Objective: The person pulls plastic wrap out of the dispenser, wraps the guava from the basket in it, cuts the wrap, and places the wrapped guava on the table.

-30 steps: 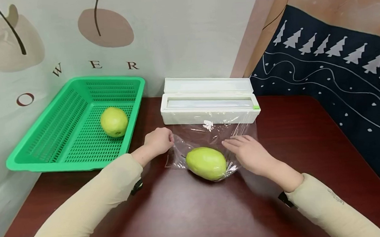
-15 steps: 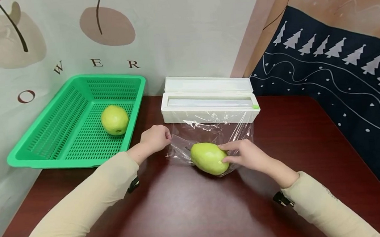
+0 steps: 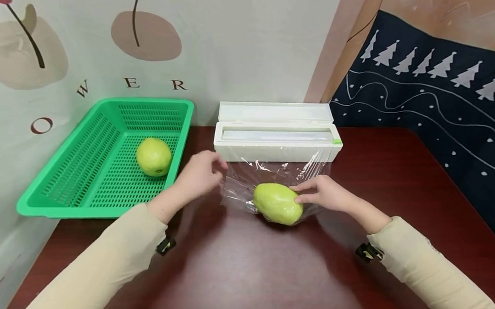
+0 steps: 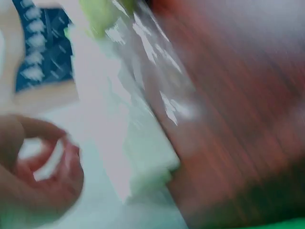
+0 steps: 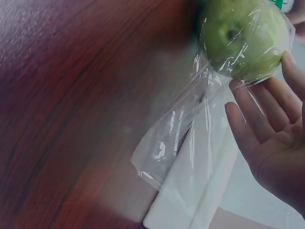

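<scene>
A yellow-green pear (image 3: 278, 203) lies on its side on the table, partly covered by clear cling film (image 3: 237, 193). My right hand (image 3: 328, 194) grips the pear's right end through the film, thumb on one side and fingers on the other. In the right wrist view, film is drawn tight over the pear's end (image 5: 233, 43) and trails off loosely. My left hand (image 3: 202, 174) hovers left of the film, fingers loosely curled. Nothing shows between its fingertips in the blurred left wrist view. Behind the pear stands a white cling film box (image 3: 279, 150), lid raised, film running from its front.
A green plastic basket (image 3: 81, 213) stands at the left with a second pear (image 3: 154, 157) in it. The dark red wooden table (image 3: 255, 277) reaches back to a printed wall cloth (image 3: 257, 40). A navy cloth with white trees (image 3: 440, 100) hangs at the right.
My right hand has come from the film onto the pear's right end, and the pear has shifted slightly right. My left hand has let go of the film's left edge and lifted away.
</scene>
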Motion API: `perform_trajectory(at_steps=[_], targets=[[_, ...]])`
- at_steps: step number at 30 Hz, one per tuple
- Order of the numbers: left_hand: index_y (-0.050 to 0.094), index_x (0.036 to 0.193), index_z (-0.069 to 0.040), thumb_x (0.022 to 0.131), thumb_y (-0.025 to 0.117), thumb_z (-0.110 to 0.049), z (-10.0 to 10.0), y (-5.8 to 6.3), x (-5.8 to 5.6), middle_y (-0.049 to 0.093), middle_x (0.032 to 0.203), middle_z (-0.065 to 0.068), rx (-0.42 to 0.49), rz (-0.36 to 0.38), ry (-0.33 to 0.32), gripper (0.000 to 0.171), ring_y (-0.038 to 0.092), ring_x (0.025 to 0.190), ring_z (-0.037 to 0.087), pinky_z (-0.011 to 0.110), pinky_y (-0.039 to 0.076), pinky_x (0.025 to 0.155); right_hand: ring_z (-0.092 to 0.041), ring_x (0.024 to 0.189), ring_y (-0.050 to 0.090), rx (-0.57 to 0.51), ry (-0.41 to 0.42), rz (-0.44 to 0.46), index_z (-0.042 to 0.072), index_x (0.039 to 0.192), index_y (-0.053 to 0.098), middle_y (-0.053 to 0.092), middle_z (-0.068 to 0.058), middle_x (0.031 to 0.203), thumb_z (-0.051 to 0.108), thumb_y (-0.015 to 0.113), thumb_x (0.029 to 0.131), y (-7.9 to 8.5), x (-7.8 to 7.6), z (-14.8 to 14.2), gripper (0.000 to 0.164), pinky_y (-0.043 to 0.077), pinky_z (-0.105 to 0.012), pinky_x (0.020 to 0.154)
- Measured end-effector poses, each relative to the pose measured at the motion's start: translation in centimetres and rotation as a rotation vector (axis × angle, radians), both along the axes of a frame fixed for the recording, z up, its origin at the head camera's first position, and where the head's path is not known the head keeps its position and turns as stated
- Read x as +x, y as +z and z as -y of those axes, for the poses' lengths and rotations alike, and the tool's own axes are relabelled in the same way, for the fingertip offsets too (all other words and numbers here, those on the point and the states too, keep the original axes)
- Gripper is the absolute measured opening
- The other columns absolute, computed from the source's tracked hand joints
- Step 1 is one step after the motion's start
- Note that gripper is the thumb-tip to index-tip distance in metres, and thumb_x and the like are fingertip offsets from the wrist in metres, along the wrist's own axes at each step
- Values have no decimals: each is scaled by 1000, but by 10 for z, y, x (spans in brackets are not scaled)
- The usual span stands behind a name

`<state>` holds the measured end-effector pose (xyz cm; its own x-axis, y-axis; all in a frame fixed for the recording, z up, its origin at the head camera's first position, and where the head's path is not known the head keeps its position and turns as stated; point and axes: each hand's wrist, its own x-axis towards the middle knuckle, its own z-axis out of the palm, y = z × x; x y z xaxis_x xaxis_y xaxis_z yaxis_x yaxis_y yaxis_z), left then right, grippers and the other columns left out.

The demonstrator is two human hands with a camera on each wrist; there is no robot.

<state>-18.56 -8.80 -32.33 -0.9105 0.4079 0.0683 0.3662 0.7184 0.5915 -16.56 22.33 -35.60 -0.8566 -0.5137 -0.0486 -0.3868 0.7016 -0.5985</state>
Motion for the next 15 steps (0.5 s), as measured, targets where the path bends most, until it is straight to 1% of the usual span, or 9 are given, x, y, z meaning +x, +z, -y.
perform_trajectory(at_steps=[1,3,4,5,6,7,9,12,15], targets=[[66,94,-2,78,57,4,-7,0,6,66,96,12,20,-16,-65,20,60,88,22,34,51,78,-16,99,62,-1,-5,10,5,114,68,69,-12,108,20,71,82,0,-1,-2,35,50,-26,77],[65,100,-3,81,60,-3,-21,-2,19,65,100,9,8,-24,-228,19,60,93,20,33,52,83,-19,102,63,-9,-13,29,5,114,67,69,-13,108,20,70,83,0,-3,-4,35,52,-31,82],[64,104,-3,83,61,-6,-27,-5,25,63,104,8,-9,-26,-308,22,60,96,20,33,51,86,-21,103,62,-17,-16,40,4,114,67,69,-13,108,19,70,83,0,-3,-5,35,52,-33,84],[62,110,-2,85,62,-9,-33,-10,29,61,110,9,-43,-51,-379,26,58,102,21,34,50,91,-23,106,62,-24,-14,47,4,115,67,69,-13,108,19,70,83,-1,-4,-6,35,52,-36,86],[59,116,-1,86,62,-13,-37,-15,32,57,117,11,-82,-71,-430,33,56,109,22,36,47,95,-23,107,62,-30,-9,57,4,115,67,69,-13,109,19,69,84,-2,-5,-7,35,51,-37,87],[55,123,-1,87,62,-16,-41,-20,34,53,125,13,-120,-93,-462,40,52,116,24,38,44,100,-24,108,61,-41,-4,67,4,116,66,68,-14,109,19,69,84,-3,-6,-7,35,51,-39,88],[46,133,0,87,64,-20,-44,-29,36,44,136,18,-159,-124,-491,53,45,126,30,43,38,106,-25,109,61,-57,5,87,3,117,66,68,-14,111,20,68,85,-4,-9,-9,36,51,-39,89],[37,140,-1,87,65,-25,-47,-40,32,34,144,19,-174,-170,-499,64,37,133,33,47,33,109,-24,110,60,-82,20,136,2,120,63,65,-16,117,22,65,88,-7,-12,-13,38,51,-35,89],[35,141,-2,85,67,-28,-48,-49,24,34,143,19,-167,-206,-485,70,38,131,33,47,35,107,-23,104,63,-117,11,208,0,125,58,62,-19,121,22,60,91,-10,-15,-19,40,52,-33,86]])
